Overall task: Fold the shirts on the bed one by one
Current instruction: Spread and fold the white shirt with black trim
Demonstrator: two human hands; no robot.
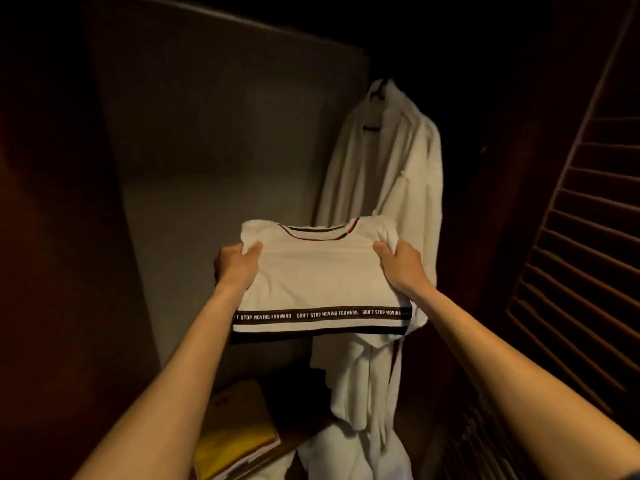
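Observation:
A folded white shirt (318, 271) with a dark printed band along its near edge and a striped collar is held flat in mid-air inside a dark wardrobe. My left hand (235, 265) grips its left edge, thumb on top and fingers underneath. My right hand (401, 265) grips the right edge the same way. The bed is out of view.
A white bathrobe (388, 168) hangs on a hanger behind the shirt and trails down to the floor. A louvred wooden door (581, 254) stands open at the right. A grey back wall (214, 150) fills the left. Yellow folded items (235, 438) lie low on a shelf.

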